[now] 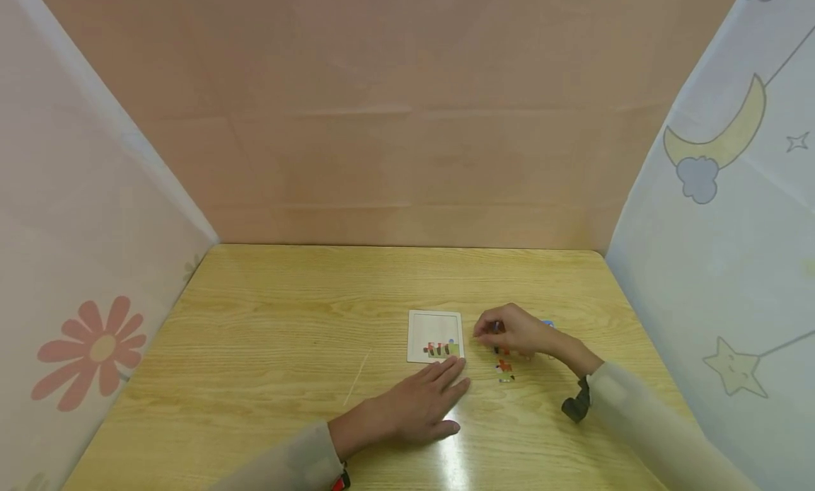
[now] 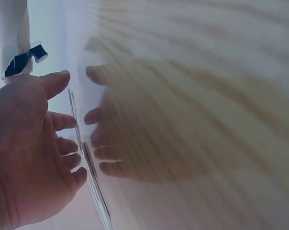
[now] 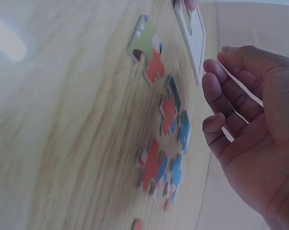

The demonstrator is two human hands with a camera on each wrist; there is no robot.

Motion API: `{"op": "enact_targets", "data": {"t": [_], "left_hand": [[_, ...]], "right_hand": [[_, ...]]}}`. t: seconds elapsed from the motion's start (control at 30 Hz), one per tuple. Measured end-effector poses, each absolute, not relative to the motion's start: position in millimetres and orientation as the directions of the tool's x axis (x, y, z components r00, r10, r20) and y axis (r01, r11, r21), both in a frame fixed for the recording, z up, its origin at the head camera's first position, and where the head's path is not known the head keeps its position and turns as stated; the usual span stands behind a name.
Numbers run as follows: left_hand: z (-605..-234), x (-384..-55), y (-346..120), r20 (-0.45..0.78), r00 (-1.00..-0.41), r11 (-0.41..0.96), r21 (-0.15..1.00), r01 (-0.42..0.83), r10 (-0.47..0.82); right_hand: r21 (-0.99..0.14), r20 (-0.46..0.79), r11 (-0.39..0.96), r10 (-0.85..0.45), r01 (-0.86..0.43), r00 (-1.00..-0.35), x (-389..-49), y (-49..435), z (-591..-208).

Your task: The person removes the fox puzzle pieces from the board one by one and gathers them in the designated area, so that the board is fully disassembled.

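My left hand (image 1: 423,404) lies over the table with fingers extended, fingertips at the near edge of a white-rimmed puzzle board (image 1: 435,313). Joined puzzle pieces (image 1: 443,349) in green, red and dark colours fill the board's lower right part. To the right of the board is my right hand (image 1: 512,328), its fingers loosely bent above loose pieces. In the right wrist view nothing shows between that hand's thumb and fingers. A green and red puzzle piece (image 3: 155,64), a red and dark one (image 3: 168,112) and a blue one (image 3: 183,132) lie on the table.
More red and blue pieces (image 3: 153,165) lie close together on the wooden table (image 1: 274,321). A thin pale streak (image 1: 356,379) marks the tabletop left of the board. Printed fabric walls (image 1: 719,264) stand at both sides, with a plain backdrop (image 1: 407,158) behind.
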State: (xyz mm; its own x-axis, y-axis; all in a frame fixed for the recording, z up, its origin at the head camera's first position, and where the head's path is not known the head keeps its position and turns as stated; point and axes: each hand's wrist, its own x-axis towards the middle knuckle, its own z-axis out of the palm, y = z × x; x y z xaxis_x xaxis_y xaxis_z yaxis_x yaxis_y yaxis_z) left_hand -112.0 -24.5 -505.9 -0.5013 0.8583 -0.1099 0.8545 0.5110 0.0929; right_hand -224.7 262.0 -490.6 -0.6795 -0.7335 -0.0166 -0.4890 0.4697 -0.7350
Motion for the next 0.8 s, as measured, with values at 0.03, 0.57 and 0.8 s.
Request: {"op": "enact_targets", "data": {"t": [0.03, 0.57, 0.8], "left_hand": [[-505.9, -111.7, -24.1, -0.107, -0.504, 0.514, 0.09, 0.853, 0.857], [-512.9, -112.1, -18.6, -0.134, -0.52, 0.533, 0.094, 0.841, 0.844], [-510.6, -111.7, -18.0, -0.146, -0.52, 0.534, 0.078, 0.842, 0.841]], "right_hand": [[-0.733, -0.019, 0.472, -0.733, -0.489, -0.68, -226.2, 259.8, -490.7], [-0.767, -0.02, 0.426, -0.763, -0.48, -0.646, -252.5, 226.3, -501.0], [-0.772, -0.035, 0.396, -0.808, -0.498, -0.589, -260.7, 210.5, -502.9]]}}
